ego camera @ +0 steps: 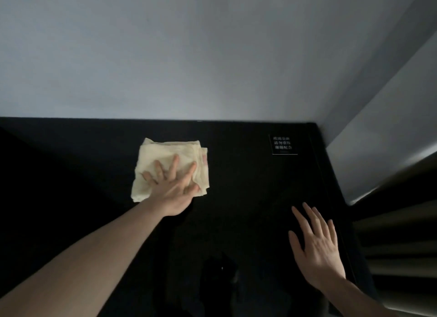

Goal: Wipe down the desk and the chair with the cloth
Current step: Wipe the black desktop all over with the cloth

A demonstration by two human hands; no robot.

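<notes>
**Flat palm on the cloth, far half of the desk under way**

With its fingers spread straight and wide, the left hand (173,186) presses palm-down on the folded cream cloth (170,167); nothing is curled round the fabric, so it is held only by downward pressure against the black desk (248,174). That suits wiping, but the cloth has loose folded layers showing along its right side, and I'd judge they could drag open or bunch if the stroke leads with that side. Keeping the palm over the middle of the cloth and the weight even should keep the folds together, and long overlapping passes running parallel to the desk's far edge would cover the dark top without leaving strips.

The right hand (316,243) is open too, fingers straight and a little apart, laid flat on or just over the desk near its right edge; whether it actually touches I cannot tell. It holds nothing and looks like a brace for the reach.

The cloth lies toward the far edge of the desk, left of the middle, close to the pale wall (212,56). A small dark label (283,144) with white lettering sits near the far right corner, well apart from the cloth; that corner looks not yet reached. No chair is visible.
</notes>
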